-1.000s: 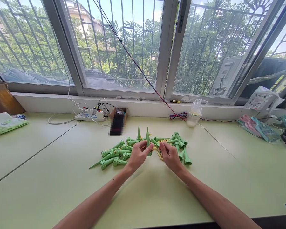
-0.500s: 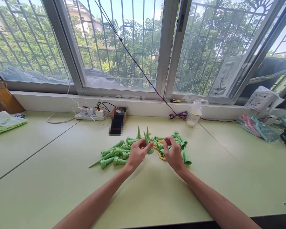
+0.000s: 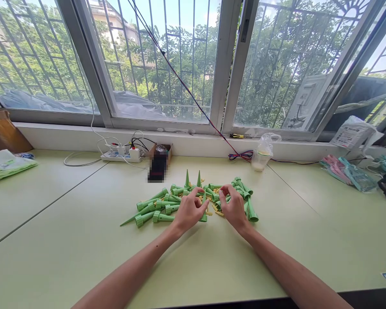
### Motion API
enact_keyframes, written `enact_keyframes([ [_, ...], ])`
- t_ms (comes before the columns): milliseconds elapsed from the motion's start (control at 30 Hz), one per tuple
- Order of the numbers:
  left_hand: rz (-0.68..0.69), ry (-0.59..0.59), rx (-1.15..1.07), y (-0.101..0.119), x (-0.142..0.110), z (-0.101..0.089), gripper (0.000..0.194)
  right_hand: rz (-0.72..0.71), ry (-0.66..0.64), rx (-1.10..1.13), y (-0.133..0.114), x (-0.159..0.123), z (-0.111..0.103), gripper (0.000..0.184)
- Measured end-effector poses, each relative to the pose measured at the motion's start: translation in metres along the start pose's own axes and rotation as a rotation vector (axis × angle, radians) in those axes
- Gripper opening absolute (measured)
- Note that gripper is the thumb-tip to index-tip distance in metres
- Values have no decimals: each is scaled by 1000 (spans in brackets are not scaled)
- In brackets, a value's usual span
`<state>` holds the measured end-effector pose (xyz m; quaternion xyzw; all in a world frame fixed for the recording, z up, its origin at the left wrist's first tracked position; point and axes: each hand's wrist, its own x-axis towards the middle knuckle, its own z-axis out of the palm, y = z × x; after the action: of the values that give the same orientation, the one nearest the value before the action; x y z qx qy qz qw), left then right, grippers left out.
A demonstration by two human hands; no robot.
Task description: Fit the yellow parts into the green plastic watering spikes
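Note:
My left hand (image 3: pixel 190 210) is around a green plastic watering spike (image 3: pixel 204 214) that stands point up, its wide cap down at the table. The thumb and fingers are apart on either side of the spike. To the right, my right hand (image 3: pixel 234 207) has its thumb and index fingertips close together in a pinch; anything between them is too small to make out. Small yellow pieces (image 3: pixel 218 211) lie between the hands. More green spikes (image 3: pixel 146 210) lie in a pile on the left, and others (image 3: pixel 251 210) lie beside my right hand. Two spikes (image 3: pixel 187 179) stand upright behind.
A power strip (image 3: pixel 120 158) with cables and a small box (image 3: pixel 167 151) sit by the window ledge. Further right are a plastic cup in a bag (image 3: pixel 261 159), a coiled cable (image 3: pixel 241 156) and packaged items (image 3: pixel 349 171). A green-white packet (image 3: pixel 9 167) lies far left.
My left hand has lowered the spike towards me to the table, and its fingers have parted. My right hand has moved slightly right, away from the left.

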<state>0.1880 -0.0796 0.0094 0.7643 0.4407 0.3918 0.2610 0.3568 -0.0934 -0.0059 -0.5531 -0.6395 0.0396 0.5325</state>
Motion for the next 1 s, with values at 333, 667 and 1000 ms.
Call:
enact_keyframes([
  [333, 55, -98, 127, -7, -2, 2, 15, -8, -12, -5, 1, -1, 1, 10],
  [667, 95, -198, 284, 2, -6, 1, 33, 8, -15, 4, 2, -1, 1, 10],
  [1000, 130, -281, 202, -2, -10, 4, 35, 7, -14, 9, 2, -2, 1, 10],
])
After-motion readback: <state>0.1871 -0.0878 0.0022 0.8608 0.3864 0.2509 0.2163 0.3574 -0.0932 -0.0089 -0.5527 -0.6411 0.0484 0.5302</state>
